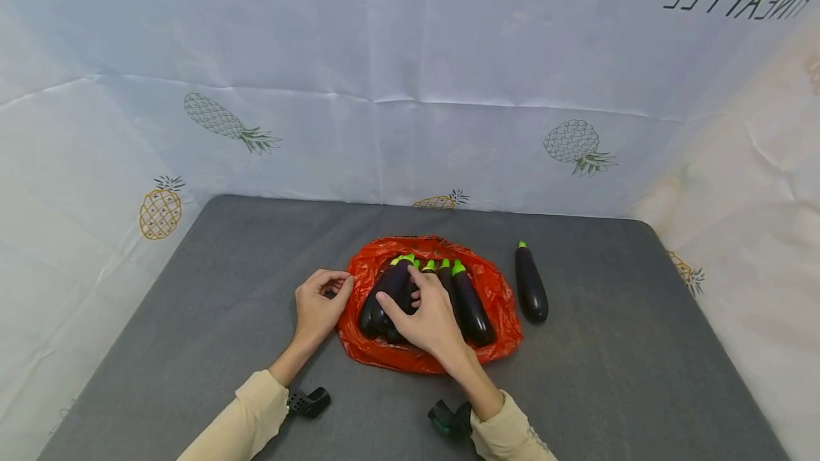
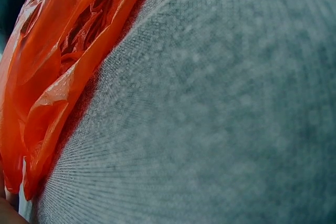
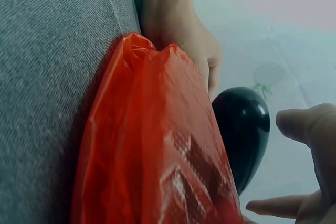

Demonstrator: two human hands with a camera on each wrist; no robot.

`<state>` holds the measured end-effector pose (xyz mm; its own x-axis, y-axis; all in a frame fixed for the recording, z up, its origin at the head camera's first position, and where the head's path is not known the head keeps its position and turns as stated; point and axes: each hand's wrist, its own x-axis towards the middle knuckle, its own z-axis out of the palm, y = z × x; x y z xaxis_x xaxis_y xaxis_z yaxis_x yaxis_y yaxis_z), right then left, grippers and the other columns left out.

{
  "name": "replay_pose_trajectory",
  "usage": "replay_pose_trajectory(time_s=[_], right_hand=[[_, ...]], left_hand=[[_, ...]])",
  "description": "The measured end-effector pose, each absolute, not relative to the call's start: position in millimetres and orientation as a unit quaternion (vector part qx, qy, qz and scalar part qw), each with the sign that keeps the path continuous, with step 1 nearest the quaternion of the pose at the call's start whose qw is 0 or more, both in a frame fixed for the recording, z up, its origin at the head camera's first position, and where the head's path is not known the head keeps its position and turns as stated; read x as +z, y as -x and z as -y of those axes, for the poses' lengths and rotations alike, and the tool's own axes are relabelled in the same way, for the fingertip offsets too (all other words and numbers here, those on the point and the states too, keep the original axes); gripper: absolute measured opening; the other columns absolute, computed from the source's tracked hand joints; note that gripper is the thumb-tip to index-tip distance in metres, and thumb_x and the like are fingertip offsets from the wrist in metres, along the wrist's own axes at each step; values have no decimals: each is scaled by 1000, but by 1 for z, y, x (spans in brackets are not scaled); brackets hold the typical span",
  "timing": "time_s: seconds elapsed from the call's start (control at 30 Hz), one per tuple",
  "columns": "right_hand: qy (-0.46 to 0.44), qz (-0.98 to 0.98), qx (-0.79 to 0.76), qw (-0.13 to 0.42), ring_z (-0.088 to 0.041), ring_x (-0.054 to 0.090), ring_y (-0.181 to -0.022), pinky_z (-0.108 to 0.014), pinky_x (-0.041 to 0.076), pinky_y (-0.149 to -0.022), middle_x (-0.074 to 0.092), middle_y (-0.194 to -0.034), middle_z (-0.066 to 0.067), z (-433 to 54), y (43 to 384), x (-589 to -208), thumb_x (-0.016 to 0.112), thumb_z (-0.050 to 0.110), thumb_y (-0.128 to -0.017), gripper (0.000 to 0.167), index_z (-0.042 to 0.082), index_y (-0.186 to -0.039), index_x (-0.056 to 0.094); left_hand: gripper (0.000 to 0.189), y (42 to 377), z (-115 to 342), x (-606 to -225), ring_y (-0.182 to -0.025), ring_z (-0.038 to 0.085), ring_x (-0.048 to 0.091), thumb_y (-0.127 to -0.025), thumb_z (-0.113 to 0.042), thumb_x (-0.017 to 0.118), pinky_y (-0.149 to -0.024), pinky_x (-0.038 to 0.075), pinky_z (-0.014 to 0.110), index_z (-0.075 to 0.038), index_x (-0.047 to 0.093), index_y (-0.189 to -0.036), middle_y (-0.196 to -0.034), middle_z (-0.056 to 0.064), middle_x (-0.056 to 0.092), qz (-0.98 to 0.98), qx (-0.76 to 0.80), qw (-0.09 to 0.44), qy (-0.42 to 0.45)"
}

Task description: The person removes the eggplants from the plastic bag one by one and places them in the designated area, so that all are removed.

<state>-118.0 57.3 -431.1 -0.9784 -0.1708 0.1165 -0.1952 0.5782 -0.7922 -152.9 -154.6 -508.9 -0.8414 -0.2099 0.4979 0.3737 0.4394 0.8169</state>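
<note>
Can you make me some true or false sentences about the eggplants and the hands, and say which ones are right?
1. The right hand is over the eggplants in the red bag. True.

2. Every eggplant is in the red bag. False: a lone eggplant lies on the table, to the right of the bag.

3. The left hand is holding the lone eggplant. False: the left hand is at the edge of the red bag.

4. The lone eggplant's green tip points toward the far side of the table. True.

5. The table is bright yellow. False: it is grey.
</note>
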Motion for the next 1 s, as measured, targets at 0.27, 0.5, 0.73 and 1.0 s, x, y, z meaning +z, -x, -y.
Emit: replay_pose_trajectory(time_s=[0.27, 0.5, 0.73, 1.0], right_hand=[[-102, 888, 448, -14, -27, 67, -95, -43, 60, -84, 60, -125, -21, -54, 119, -433, 73, 45, -91, 82, -2, -151, 44], [-102, 876, 469, -43, -27, 69, -95, -42, 60, -83, 65, -121, -20, -55, 120, -430, 75, 41, -90, 85, -7, -152, 42], [-102, 860, 496, -62, -30, 71, -97, -43, 62, -83, 67, -124, -22, -52, 122, -429, 77, 35, -88, 81, -6, -150, 45], [-88, 853, 511, -60, -20, 67, -91, -35, 60, -82, 68, -123, -16, -48, 119, -428, 76, 28, -85, 72, 5, -149, 51]], left_hand=[[5, 152, 155, -508, -68, -1, 59, -89, -8, 78, -64, 48, 9, -3, 78, -86, -77, 8, 70, 800, -533, 271, 54], [6, 150, 149, -500, -64, 17, 62, -83, 5, 79, -61, 50, 15, -1, 78, -84, -75, 13, 70, 804, -520, 284, 42], [5, 152, 154, -507, -67, 1, 60, -88, -6, 79, -64, 49, 9, -1, 78, -87, -78, 11, 70, 798, -538, 267, 51], [6, 152, 156, -508, -67, -2, 59, -89, -9, 78, -64, 49, 9, -3, 78, -87, -78, 8, 70, 803, -535, 259, 47]])
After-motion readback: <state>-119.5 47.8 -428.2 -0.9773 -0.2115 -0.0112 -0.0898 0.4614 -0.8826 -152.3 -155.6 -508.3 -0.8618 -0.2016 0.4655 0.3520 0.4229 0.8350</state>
